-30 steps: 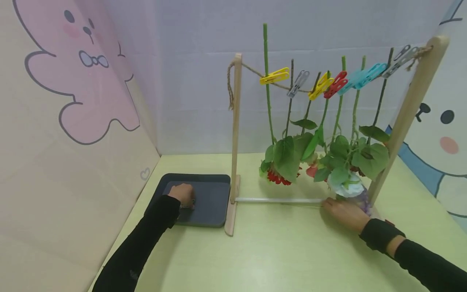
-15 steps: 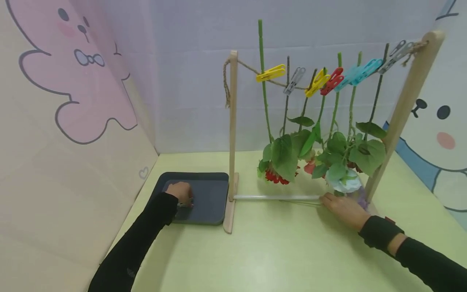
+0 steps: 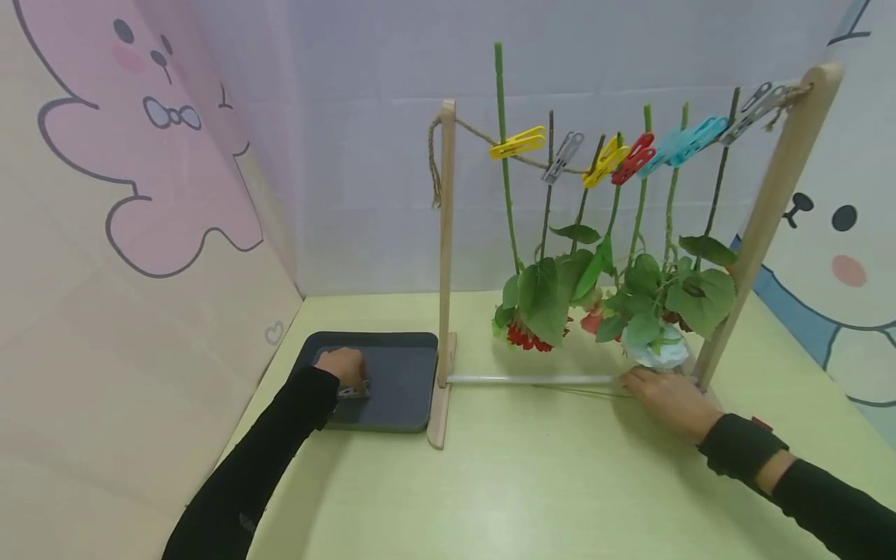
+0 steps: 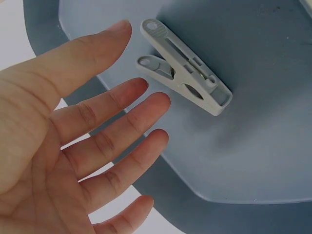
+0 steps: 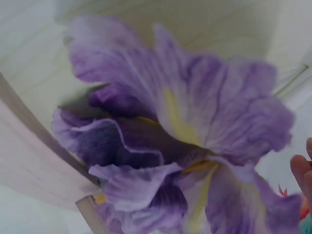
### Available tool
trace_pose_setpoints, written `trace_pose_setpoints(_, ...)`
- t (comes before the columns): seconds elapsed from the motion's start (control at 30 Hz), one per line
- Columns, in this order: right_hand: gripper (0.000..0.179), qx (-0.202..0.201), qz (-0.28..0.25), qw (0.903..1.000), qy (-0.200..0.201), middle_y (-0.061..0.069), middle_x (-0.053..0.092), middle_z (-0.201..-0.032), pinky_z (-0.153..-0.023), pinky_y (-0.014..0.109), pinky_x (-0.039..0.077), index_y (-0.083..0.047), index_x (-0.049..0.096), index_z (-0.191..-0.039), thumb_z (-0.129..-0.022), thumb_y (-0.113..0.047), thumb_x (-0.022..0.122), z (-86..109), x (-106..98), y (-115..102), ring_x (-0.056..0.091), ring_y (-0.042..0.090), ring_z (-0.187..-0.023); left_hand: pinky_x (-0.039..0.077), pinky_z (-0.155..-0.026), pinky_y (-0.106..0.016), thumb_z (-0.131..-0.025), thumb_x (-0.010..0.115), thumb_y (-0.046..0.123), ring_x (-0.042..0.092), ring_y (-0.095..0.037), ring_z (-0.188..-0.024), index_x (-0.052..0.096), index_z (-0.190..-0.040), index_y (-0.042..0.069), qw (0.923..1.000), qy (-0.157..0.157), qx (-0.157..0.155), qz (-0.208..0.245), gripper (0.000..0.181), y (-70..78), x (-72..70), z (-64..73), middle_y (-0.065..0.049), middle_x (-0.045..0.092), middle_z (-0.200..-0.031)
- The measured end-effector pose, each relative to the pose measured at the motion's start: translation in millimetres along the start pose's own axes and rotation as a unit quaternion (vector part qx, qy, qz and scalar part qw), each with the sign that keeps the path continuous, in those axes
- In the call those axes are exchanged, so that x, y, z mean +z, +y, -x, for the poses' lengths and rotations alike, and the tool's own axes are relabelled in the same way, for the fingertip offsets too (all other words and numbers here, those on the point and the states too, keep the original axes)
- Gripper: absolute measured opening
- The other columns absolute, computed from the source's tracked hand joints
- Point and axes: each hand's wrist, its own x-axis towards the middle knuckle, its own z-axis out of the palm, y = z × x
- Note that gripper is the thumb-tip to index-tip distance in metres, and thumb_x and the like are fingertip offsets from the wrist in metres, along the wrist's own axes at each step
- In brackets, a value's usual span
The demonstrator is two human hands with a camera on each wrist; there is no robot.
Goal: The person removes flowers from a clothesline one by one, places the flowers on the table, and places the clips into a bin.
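Observation:
In the left wrist view a grey clothes peg lies in the dark grey tray. My left hand is beside it, thumb and fingers spread apart near the peg's handle end. My right hand is low at the right end of the rack's white bottom bar. A purple iris fills the right wrist view; my fingertips show only at the edge there. Its thin green stem runs left along the table from the hand. I cannot tell whether my fingers grip the stem.
A wooden rack carries a twine line with several coloured pegs, such as a red peg. Flowers hang head down from them, including a white flower just over my right hand. The right post stands beyond that hand.
My right hand has shifted slightly right and now hides most of the iris in the head view. My left hand stays over the tray, and the peg shows more clearly beside it.

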Motion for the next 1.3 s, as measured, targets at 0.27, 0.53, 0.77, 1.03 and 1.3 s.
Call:
trace_pose_setpoints(0.27, 0.061, -0.004, -0.01, 0.9989, 0.047, 0.0, 0.055, -0.072, -0.046, 0.027, 0.044, -0.005, 0.06, -0.08, -0.1, -0.034, 0.01, -4.0, -9, 3, 0.054, 0.011, -0.06, 0.039, -0.089, -0.057, -0.071, 0.079, 0.024, 0.061, -0.022, -0.082, 0.072, -0.081, 0.013, 1.0, -0.006, -0.002, -0.007, 0.016, -1.3, -3.8, 0.1, 0.0, 0.069, -0.083)
trace_pose_setpoints(0.53, 0.059, 0.003, -0.021, 0.9979, 0.061, -0.008, 0.051, -0.062, -0.041, 0.019, 0.037, -0.014, 0.059, -0.07, -0.098, -0.046, 0.018, -10.7, -14, -9, 0.047, 0.003, -0.05, 0.046, -0.08, -0.048, -0.075, 0.074, 0.02, 0.061, -0.023, -0.082, 0.071, -0.086, 0.01, 0.9999, 0.0, 0.014, 0.007, 0.016, -1.6, -12.8, -1.3, -0.004, 0.069, -0.088)
trace_pose_setpoints(0.77, 0.053, -0.03, -0.025, 0.9902, 0.134, -0.006, 0.057, -0.063, -0.043, 0.02, 0.041, -0.013, 0.062, -0.07, -0.099, -0.043, 0.03, -27.9, -25, -17, 0.052, 0.006, -0.051, 0.05, -0.075, -0.04, -0.079, 0.071, 0.02, 0.061, -0.027, -0.089, 0.068, -0.1, 0.007, 0.9954, 0.056, 0.049, 0.061, 0.024, -5.9, -32.1, -3.8, -0.01, 0.066, -0.099)
trace_pose_setpoints(1.03, 0.053, 0.003, 0.009, 0.9795, 0.201, -0.002, 0.058, -0.054, -0.035, 0.02, 0.032, -0.013, 0.066, -0.065, -0.097, -0.045, 0.038, -53.9, -57, -20, 0.047, 0.008, -0.038, 0.047, -0.068, -0.031, -0.083, 0.067, 0.031, 0.058, -0.02, -0.078, 0.067, -0.099, 0.01, 0.9718, 0.177, 0.143, 0.064, 0.027, 2.1, -72.9, 18.4, -0.006, 0.064, -0.088)
trace_pose_setpoints(1.3, 0.058, 0.043, 0.036, 0.9728, 0.225, 0.004, 0.062, -0.058, -0.035, 0.019, 0.024, -0.008, 0.07, -0.07, -0.096, -0.049, 0.037, -88.3, -88, -11, 0.05, 0.012, -0.04, 0.048, -0.072, -0.034, -0.087, 0.063, 0.021, 0.059, -0.021, -0.078, 0.068, -0.098, 0.007, 0.9545, 0.233, 0.161, 0.094, 0.018, 50.3, -142.2, 67.0, -0.01, 0.065, -0.089)
